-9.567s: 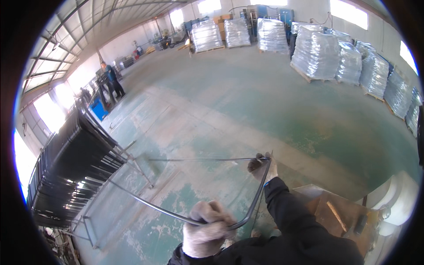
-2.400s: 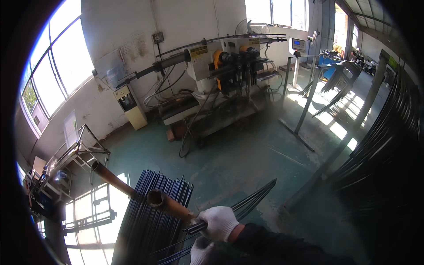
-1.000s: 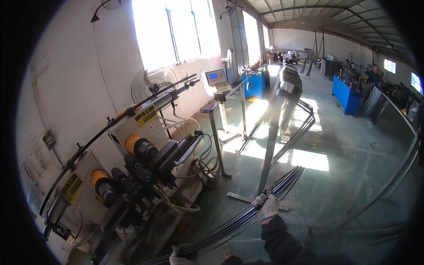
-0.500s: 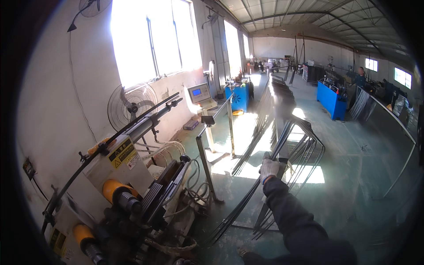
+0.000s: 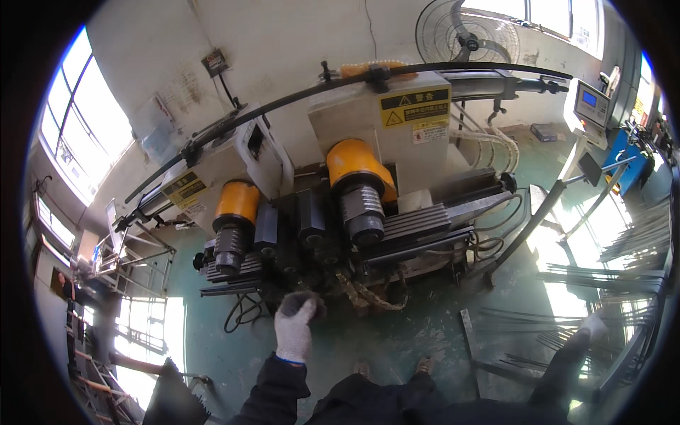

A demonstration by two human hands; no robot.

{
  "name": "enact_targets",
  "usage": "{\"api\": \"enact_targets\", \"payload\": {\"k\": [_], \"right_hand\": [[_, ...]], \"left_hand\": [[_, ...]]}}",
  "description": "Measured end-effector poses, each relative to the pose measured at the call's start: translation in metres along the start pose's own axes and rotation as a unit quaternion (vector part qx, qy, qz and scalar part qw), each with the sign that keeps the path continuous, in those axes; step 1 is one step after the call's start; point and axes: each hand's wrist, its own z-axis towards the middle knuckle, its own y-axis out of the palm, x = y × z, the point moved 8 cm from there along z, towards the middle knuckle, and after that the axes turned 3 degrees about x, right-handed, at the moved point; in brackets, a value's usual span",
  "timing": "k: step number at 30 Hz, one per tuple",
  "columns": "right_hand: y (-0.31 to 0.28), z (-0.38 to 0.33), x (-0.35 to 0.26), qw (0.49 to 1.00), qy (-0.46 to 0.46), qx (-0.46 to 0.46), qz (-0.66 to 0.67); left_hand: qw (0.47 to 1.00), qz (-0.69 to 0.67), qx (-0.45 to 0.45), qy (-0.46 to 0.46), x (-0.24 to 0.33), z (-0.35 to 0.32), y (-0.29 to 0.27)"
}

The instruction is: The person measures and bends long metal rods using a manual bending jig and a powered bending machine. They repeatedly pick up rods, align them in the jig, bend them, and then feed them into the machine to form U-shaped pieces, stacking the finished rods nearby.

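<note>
My left hand [image 5: 293, 331], in a white glove with a darkened finger area, is in front of a two-headed machine [image 5: 379, 134]. Its thumb shows, but the dark, smeared fingers hide whether anything is in them. The nearer parts of the machine are two ribbed dark spindles, one of them a right spindle [image 5: 362, 212], under orange covers. At the far right my right hand [image 5: 592, 327], also gloved, is blurred among thin dark metal rods [image 5: 602, 280]. It is at or touching the rods; its grip cannot be made out.
A long black bar [image 5: 283, 101] arches across the machine top. Cables and hoses [image 5: 489, 244] hang at its right side. A metal stand [image 5: 528, 223] rises between machine and rods. A round fan [image 5: 469, 42] and a control box [image 5: 590, 103] are behind. A metal rack [image 5: 145, 262] stands left.
My view has swung left, bringing the whole machine to the middle and the rods to the right edge. My left hand has come into view. My right hand, earlier closed on the rods, is now blurred.
</note>
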Motion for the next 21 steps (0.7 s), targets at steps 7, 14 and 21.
{"api": "enact_targets", "payload": {"k": [7,14,21], "right_hand": [[0.024,-0.534,0.055,0.803,-0.325,-0.494,0.07],[0.1,-0.913,0.147,0.583,-0.353,-0.727,0.08],[0.227,-1.016,0.129,0.68,-0.364,-0.63,0.096]], "left_hand": [[0.915,0.136,0.248,0.287,0.073,0.082,-0.164],[0.867,0.355,0.232,0.263,0.075,0.226,-0.252],[0.938,0.221,0.086,0.252,-0.021,0.291,-0.266]]}}
